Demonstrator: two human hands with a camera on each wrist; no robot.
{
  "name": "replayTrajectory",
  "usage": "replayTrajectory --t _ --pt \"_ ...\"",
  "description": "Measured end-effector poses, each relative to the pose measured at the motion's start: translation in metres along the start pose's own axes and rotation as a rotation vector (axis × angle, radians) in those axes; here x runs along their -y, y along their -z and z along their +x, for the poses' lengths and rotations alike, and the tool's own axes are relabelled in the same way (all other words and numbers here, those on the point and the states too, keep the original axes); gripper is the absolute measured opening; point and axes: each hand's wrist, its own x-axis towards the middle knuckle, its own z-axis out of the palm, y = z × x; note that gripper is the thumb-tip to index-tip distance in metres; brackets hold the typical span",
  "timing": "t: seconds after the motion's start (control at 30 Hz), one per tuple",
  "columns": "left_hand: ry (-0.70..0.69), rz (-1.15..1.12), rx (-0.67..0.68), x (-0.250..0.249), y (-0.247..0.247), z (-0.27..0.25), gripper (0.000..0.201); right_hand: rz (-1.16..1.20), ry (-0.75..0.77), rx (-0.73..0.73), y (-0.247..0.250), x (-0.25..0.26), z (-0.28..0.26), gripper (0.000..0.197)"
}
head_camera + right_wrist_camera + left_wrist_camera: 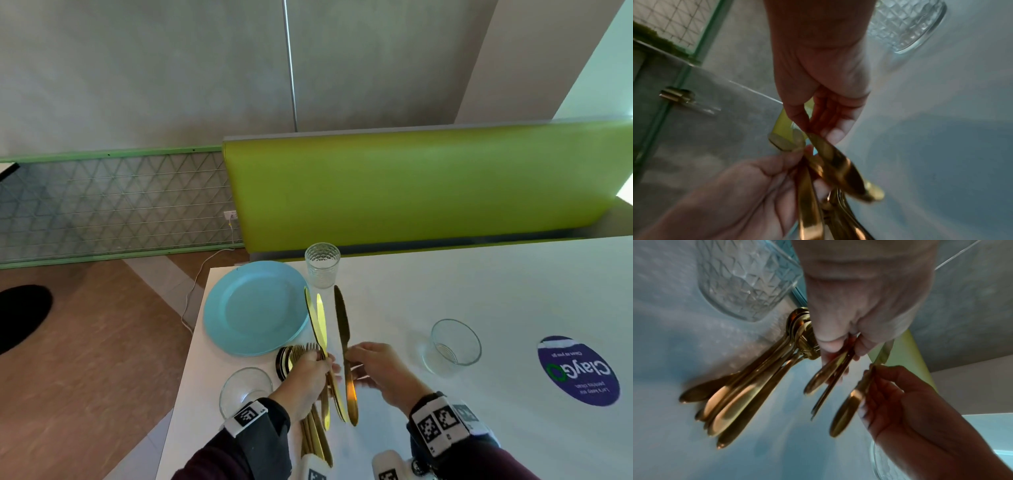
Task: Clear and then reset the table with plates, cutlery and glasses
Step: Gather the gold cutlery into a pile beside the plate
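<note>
gold knives point(317, 322) stand blades-up in my left hand point(306, 380), whose fingers curl around their handles. just beside it, my right hand point(380, 371) pinches another gold knife point(342, 325) between thumb and fingertips. under my left fingers a gold cutlery pile point(740, 389) lies on the white table point(479, 284), near the blue plate point(255, 306).

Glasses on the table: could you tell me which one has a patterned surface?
The tall glass at the far edge, beside the blue plate. The low glass on the right and the one near the left wrist are smooth.
</note>
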Motion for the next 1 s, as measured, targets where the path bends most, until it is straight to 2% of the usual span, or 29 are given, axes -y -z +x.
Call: replayTrajectory --t 0.1,0.23,0.4,0.57,0.7,0.77,0.9,1.0 --pt "-0.008 0.012 0.033 -0.001 -0.005 -0.004 0.02 -0.061 0.018 0.015 -0.009 -0.005 -0.001 0.014" --pt "-0.021 0.084 0.005 0.003 -0.006 -0.008 0.021 -0.185 0.105 -0.032 -0.014 -0.016 -0.005 0.01" --pt "-0.009 0.062 -0.009 0.007 -0.009 -0.014 0.021 -0.272 0.127 -0.124 -0.019 -0.024 -0.014 0.018" --pt "0.036 0.062 0.063 0.01 -0.013 -0.02 0.03 -0.094 0.038 -0.041 -0.011 -0.031 -0.018 0.009" --pt "0.089 0.029 0.108 0.011 -0.017 -0.027 0.018 0.015 -0.029 -0.016 -0.007 -0.034 -0.018 0.015" --pt "0.102 0.019 0.13 0.012 -0.018 -0.029 0.024 0.026 -0.042 -0.02 -0.007 -0.035 -0.018 0.01" --pt "0.089 0.171 0.159 0.01 -0.02 -0.033 0.032 -0.195 -0.054 -0.129 -0.008 -0.038 -0.014 0.011" --pt "-0.008 0.429 0.038 0.006 -0.012 -0.03 0.038 -0.44 -0.059 -0.201 -0.012 -0.04 -0.012 0.004"
